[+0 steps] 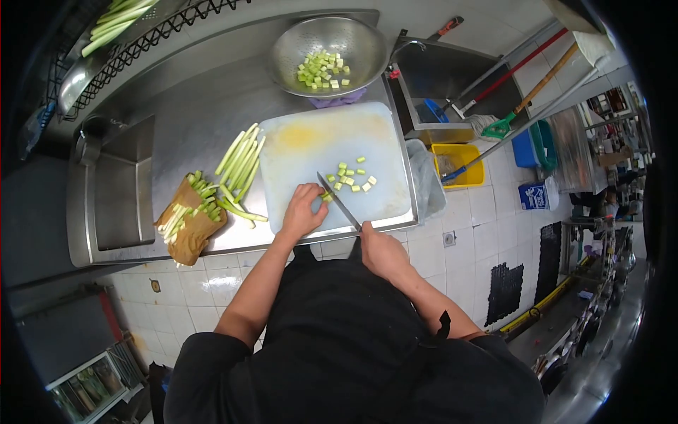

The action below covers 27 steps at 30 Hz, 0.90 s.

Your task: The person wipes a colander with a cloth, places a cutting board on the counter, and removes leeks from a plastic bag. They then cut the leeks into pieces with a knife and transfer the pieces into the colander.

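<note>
My right hand (381, 250) grips a knife (341, 205) by its handle at the front edge of the white cutting board (282, 169). The blade points up and left across the board. Left of the blade, my left hand (304, 210) is on the board with its fingers bent round a green piece (326, 198) by the blade. Cut green cubes (343, 172) lie scattered just beyond the knife. Long green stalks (242, 161) rest on the steel counter along the board's left side. A metal colander (282, 53) behind the board holds more cubes.
Brown paper (200, 232) with green and white stalk ends lies at the counter's front left. One sink (125, 191) is at the left, another (452, 78) at the back right. A yellow bucket (472, 157) and long-handled tools stand at the right.
</note>
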### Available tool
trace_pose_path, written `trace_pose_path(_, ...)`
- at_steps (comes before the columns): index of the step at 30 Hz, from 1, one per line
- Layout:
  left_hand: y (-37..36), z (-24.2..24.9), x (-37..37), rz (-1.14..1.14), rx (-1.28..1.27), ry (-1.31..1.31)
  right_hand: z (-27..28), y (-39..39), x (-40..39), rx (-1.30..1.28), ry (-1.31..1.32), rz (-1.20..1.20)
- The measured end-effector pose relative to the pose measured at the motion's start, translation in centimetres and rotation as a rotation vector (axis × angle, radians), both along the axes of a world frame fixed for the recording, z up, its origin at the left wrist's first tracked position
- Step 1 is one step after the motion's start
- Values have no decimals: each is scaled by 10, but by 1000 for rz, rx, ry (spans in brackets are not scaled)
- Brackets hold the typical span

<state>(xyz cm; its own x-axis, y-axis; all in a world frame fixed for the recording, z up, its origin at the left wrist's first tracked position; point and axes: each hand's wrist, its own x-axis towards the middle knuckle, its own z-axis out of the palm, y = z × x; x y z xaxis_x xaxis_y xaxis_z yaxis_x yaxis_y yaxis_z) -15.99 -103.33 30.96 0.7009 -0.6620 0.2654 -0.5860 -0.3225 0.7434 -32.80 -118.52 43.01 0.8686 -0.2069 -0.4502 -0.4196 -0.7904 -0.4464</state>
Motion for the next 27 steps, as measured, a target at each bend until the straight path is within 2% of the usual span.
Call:
trace_pose_path(8,0,-5,-2,19,-46,-31,0,3,-4,54,112,-4)
trace_pose_path(12,2,-8,-5,21,-47,-37,-55,14,11,46,2,-11)
trace_pose_path(18,0,-1,-7,2,7,-105,-45,-8,22,106,-63,-51)
trace_pose_path(21,-1,1,-12,31,68,-151,-36,-26,2,196,-163,-233)
trace_pose_path(25,-3,-8,-10,78,44,-154,-57,-59,-26,177,-310,-424)
trace_pose_path(27,-10,4,-6,162,142,33,-98,-66,-37,211,-380,-487)
